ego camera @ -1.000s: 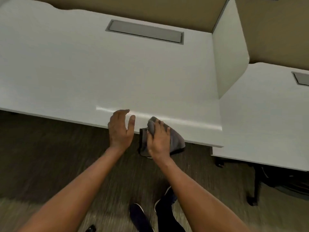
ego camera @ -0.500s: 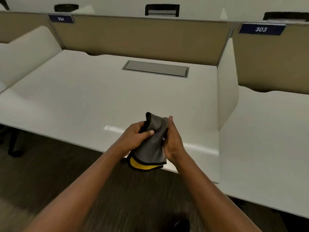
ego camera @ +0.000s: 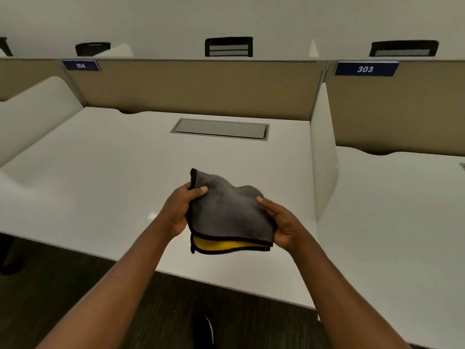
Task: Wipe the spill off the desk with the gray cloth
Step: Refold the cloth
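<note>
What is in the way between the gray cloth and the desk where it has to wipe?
Nothing visible. The left hand and right hand hold the gray cloth up above the desk, and the white top below and around it looks bare. No spill shows clearly from here.

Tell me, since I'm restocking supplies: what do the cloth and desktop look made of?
Gray cloth: soft, plush fabric, probably microfiber; it drapes between both hands, with a yellow underside and dark stitched edging. Desktop: smooth white laminate, seemingly, with a faint sheen.
</note>
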Demonstrator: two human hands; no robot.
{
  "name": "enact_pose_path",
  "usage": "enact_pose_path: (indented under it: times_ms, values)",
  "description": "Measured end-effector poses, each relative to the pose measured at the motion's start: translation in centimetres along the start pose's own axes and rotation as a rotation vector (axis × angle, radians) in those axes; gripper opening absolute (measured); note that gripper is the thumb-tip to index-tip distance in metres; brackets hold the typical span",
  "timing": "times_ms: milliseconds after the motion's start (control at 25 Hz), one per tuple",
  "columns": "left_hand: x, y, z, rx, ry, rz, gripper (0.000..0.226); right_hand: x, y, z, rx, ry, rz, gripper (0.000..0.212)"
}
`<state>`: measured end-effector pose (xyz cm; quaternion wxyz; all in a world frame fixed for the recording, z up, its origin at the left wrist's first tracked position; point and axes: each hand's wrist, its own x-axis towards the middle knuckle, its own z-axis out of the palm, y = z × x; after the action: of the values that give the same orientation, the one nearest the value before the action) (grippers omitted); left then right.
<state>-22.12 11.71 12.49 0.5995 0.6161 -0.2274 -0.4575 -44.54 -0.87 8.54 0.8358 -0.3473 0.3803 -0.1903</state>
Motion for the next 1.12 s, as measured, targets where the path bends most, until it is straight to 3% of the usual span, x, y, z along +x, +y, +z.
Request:
enact_pose_path:
  times_ms: [80,200,280,360,400,520,600,720,840,960,1120]
  values:
    - [1.9,-1.3,-0.4,0.031,0.111,-0.076,0.026,0.4,-1.8,1.3,-0.083,0.037,-0.127,0.042]
    - [4.6,-3.4,-0.2,0.243,0.244,-0.258,0.052,1.7,-3.5,5.6,-0.398,0.113,-0.224,0.047]
    - [6.2,-4.6,0.2,0.208,0.145,-0.398,0.076,3.3,-3.5,8.7,-0.588,0.168,-0.27,0.052]
    - [7.6,-5.5,0.7,0.0,-0.063,-0.479,0.09,4.9,-2.8,11.3,-0.634,0.185,-0.311,0.052]
    - [8.2,-5.9,0.9,-0.182,-0.146,-0.458,0.086,5.7,-2.4,12.3,-0.621,0.182,-0.313,0.05]
    - [10.7,-5.8,-0.9,-0.673,-0.215,-0.394,0.068,9.0,-1.5,15.3,-0.489,0.167,-0.235,0.037]
    - [12.6,-5.6,-3.5,-0.733,-0.248,-0.391,0.074,11.2,-1.3,16.5,-0.344,0.146,-0.176,0.03]
    - [15.3,-5.3,-7.1,-0.703,-0.292,-0.428,0.079,14.3,-1.6,16.5,-0.204,0.191,-0.13,0.034]
    - [18.1,-4.5,-9.9,-0.574,-0.273,-0.428,0.061,17.2,-1.6,15.7,-0.208,0.257,-0.114,0.037]
    - [20.6,-3.3,-11.5,-0.446,-0.266,-0.446,0.058,19.5,-1.1,15.3,-0.229,0.29,-0.092,0.039]
    - [24.4,-1.9,-12.4,-0.125,-0.164,-0.331,0.048,22.0,-1.3,15.5,-0.237,0.329,-0.109,0.048]
